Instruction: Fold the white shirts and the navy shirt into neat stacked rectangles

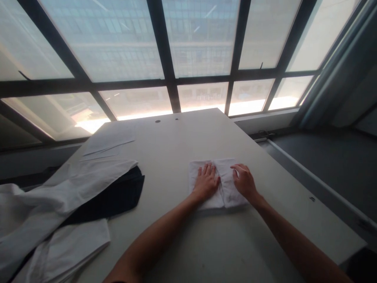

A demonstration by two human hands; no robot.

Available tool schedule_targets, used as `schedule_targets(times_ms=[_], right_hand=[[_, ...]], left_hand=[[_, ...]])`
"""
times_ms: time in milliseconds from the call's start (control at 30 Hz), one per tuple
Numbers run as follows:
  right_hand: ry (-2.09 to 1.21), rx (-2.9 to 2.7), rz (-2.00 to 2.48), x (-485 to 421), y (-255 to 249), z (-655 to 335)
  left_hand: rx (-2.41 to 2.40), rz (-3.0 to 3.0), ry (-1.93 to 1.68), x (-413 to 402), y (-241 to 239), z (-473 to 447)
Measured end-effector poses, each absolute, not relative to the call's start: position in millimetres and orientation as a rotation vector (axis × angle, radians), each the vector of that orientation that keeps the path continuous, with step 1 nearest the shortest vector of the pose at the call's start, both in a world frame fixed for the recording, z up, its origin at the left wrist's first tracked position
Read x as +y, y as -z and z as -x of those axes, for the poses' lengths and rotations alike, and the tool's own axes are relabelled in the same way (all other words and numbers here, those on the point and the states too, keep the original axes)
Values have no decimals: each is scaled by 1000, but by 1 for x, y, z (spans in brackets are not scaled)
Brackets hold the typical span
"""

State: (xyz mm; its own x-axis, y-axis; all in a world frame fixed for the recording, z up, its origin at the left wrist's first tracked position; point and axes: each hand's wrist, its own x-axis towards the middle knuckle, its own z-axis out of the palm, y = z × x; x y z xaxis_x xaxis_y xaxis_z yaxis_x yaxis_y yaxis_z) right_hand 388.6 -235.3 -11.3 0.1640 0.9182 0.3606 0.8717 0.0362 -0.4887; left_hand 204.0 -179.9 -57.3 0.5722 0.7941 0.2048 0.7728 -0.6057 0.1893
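A folded white cloth (232, 194), perhaps a garment, lies on the white table (179, 137) with a seam or fold line running down its middle. My left hand (207, 182) rests flat on its left half, fingers spread. Over the right half is my right hand (244, 181), its fingers bent and a small gap showing between thumb and forefinger. I see no cloth held in that gap. The lower fingers of my right hand are partly hidden.
On the left lie a loose white cloth (85, 184), dark folded fabric (118, 196) and another folded white cloth (79, 243). White sheets (108, 143) lie at the far left of the table. Windows (203, 39) stand behind; a white rail (312, 175) runs along the right.
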Motion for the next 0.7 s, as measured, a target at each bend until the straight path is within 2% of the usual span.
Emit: schedule_targets(times_ms=[267, 700], right_hand=[[-117, -1961, 1954, -168, 29, -351], [-73, -1974, 1997, -158, 51, -345]], left_hand=[[1317, -2772, -422, -181, 54, -203], [1011, -2924, -187, -248, 46, -162]])
